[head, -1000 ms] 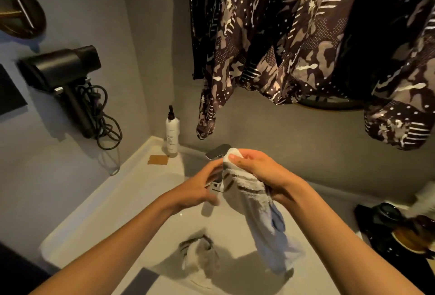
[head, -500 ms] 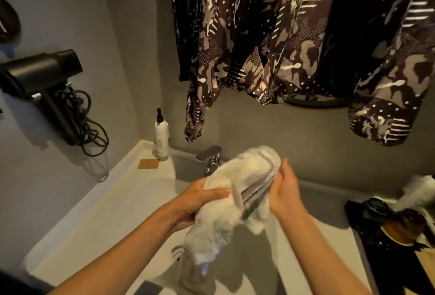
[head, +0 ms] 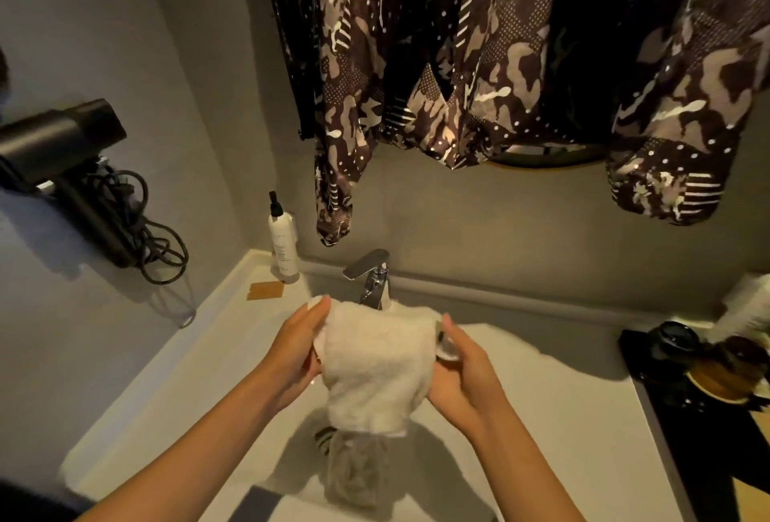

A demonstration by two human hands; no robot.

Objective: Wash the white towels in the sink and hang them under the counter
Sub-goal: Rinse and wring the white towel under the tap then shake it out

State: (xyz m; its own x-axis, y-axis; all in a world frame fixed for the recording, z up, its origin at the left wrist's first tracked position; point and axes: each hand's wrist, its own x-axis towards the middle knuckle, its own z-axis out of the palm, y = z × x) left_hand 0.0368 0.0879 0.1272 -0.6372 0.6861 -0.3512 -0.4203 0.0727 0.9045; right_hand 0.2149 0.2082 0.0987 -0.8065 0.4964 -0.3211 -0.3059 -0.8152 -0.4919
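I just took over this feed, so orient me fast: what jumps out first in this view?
Dead centre, both hands, left hand and right hand, hold a bunched white towel between them above the sink, just in front of the chrome faucet. Above hang dark camouflage-patterned garments. A black hair dryer is mounted on the left wall.

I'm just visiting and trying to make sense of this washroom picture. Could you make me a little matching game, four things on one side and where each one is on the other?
Things:
1. white towel
2. hair dryer
3. pump bottle
4. patterned garment

Places:
A. hanging above the faucet
B. standing in the back left corner of the counter
C. held between the left hand and right hand
D. mounted on the left wall

Pairs: 1-C, 2-D, 3-B, 4-A
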